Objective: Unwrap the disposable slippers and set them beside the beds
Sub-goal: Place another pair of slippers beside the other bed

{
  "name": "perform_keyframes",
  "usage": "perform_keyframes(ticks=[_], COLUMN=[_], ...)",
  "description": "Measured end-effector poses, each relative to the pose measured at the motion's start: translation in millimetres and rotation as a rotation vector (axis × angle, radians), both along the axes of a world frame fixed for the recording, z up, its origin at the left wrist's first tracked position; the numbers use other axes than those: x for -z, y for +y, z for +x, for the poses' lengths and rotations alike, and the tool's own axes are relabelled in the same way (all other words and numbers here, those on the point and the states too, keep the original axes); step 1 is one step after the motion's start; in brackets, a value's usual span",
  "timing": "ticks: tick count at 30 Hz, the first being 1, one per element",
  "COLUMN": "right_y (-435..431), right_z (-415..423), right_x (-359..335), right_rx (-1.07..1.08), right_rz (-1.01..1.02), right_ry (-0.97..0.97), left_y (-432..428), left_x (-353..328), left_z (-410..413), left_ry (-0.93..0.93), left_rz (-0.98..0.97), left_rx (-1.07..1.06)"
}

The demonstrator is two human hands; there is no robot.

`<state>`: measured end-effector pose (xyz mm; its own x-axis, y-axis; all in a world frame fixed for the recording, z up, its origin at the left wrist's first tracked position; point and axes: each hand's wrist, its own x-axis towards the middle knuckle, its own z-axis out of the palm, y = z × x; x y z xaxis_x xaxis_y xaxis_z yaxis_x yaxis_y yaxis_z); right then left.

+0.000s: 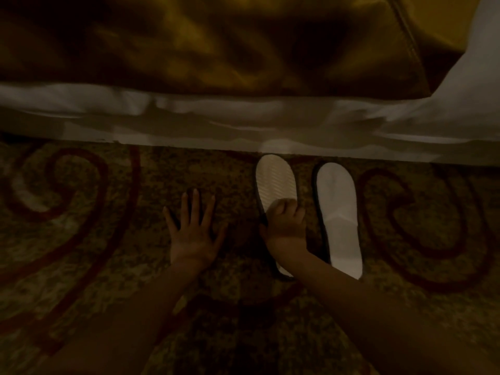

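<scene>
Two white disposable slippers lay side by side on the carpet, toes toward the bed and close to its edge. The left slipper (276, 185) showed a ribbed, chevron-patterned surface with a dark rim; whether that was its sole or insole could not be told. The right slipper (339, 215) lay just beside it, apart by a narrow strip of carpet, smooth and white with a folded band across its middle.

The right hand (286, 224) was curled over the middle of the left slipper, fingers closed on its edge. The left hand (192, 234) lay flat on the carpet, fingers spread, holding nothing.

The carpet (108, 253) was mottled olive-brown with dark red scrolls. Above it ran the white bed skirt (189, 123) under a gold satin bedspread (216, 44). The room was dim.
</scene>
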<state>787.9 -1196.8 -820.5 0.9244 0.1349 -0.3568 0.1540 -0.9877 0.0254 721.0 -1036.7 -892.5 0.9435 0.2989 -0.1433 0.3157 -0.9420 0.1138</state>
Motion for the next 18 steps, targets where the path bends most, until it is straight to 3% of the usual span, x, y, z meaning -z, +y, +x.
perform_keyframes(ticks=[4,7,10,12,15,18], right_y=[-4.3,-20.4,-29.5,-29.8,-32.7,-38.5], right_z=[3.9,13.0,5.4,-3.3,-8.0,-10.4], right_x=[-17.2,-36.4,-39.7,-35.6,-19.9,-8.2], right_rx=[-0.001,0.263,0.367,0.452,0.531,0.301], right_rz=[0.191,0.432,0.708,0.818,0.745,0.398], right_ry=[-0.085,-0.004,-0.017,0.087,0.303,0.206], left_y=[-0.5,-0.2,-0.5,-0.8,-0.6,0.6], left_x=[-0.5,-0.9,0.0,0.2,0.6,1.2], left_z=[0.1,-0.2,-0.1,0.2,0.5,0.3], left_ry=[-0.004,-0.005,0.001,-0.006,-0.022,-0.019], left_rz=[-0.009,-0.02,-0.013,-0.013,-0.02,-0.019], left_rx=[0.008,0.011,0.003,-0.005,-0.005,-0.003])
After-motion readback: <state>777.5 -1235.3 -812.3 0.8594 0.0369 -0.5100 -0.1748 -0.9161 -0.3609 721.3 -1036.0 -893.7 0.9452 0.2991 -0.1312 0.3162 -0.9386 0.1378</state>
